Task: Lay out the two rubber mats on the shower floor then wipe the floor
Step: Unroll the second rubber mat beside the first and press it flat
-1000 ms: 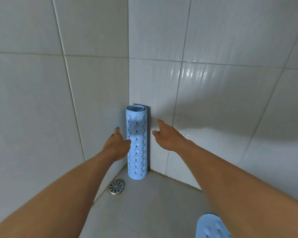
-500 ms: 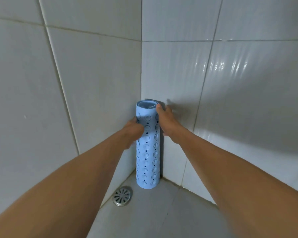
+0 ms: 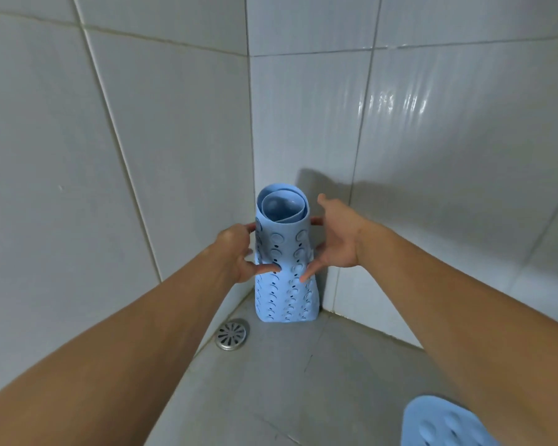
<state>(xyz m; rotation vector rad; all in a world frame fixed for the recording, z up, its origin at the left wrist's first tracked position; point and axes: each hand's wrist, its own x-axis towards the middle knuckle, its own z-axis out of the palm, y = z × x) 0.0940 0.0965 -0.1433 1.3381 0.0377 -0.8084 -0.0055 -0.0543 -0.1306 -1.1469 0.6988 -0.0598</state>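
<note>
A light blue rubber mat (image 3: 284,252), rolled into a tube with holes and suction cups, stands upright in the corner of the shower, its lower end flaring wider on the floor. My left hand (image 3: 239,252) grips its left side, thumb on the front. My right hand (image 3: 335,239) holds its right side, fingers spread around it. Part of a second blue mat (image 3: 442,423) lies flat at the bottom right, beside my right forearm.
A round metal drain (image 3: 232,334) sits in the grey tiled floor (image 3: 287,381) just left of the rolled mat. White tiled walls (image 3: 142,140) meet in the corner behind it.
The roll has tilted toward me so its open top shows, and its bottom has loosened and flared. Both hands have slid lower on it. The second mat has come back into view.
</note>
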